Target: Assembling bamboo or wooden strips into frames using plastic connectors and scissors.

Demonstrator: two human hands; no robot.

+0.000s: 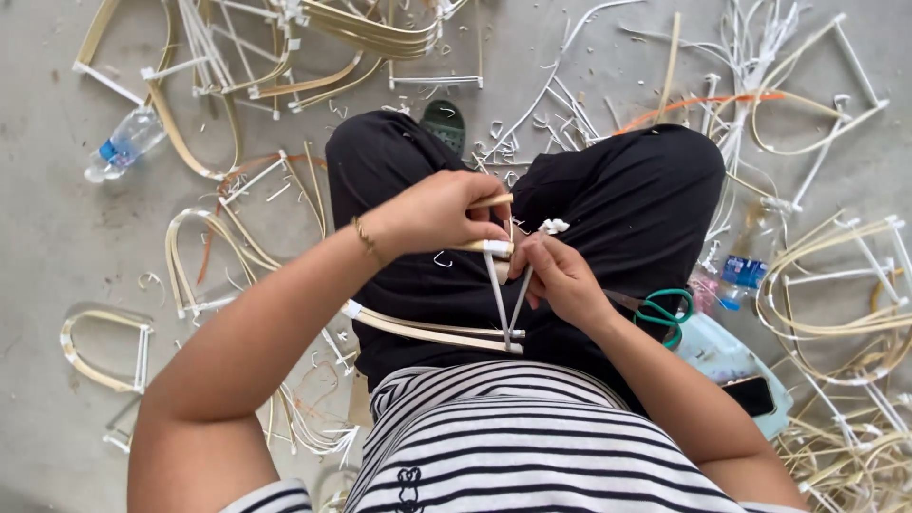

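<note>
Bamboo frame (pixel 446 332): a bent loop of pale split strips, braced by two white rods that meet in a white-wrapped joint; it lies across the seated person's lap, its upper corner pinched between both sets of fingers.
Left hand (pixel 432 214): fingers closed tight over the strip ends at the top joint, thumb pressing down on the white binding.
Right hand (pixel 560 280): fingers curled shut around a white binding strand (pixel 553 226), just beside the left fingers and touching the same joint.
Handling: looks light and springy; the thin strips would likely flex and snap back if released, and could split if bent hard. Best gripped at the wrapped joints, where the pieces are stiffest.
Near the right fingers: green-handled scissors (pixel 665 312) and a dark phone (pixel 753 394) on a pale tray.
Beyond the fingers: finished frames (pixel 104 347), offcuts and a plastic bottle (pixel 123 144) scattered on the concrete floor (pixel 47 237).
</note>
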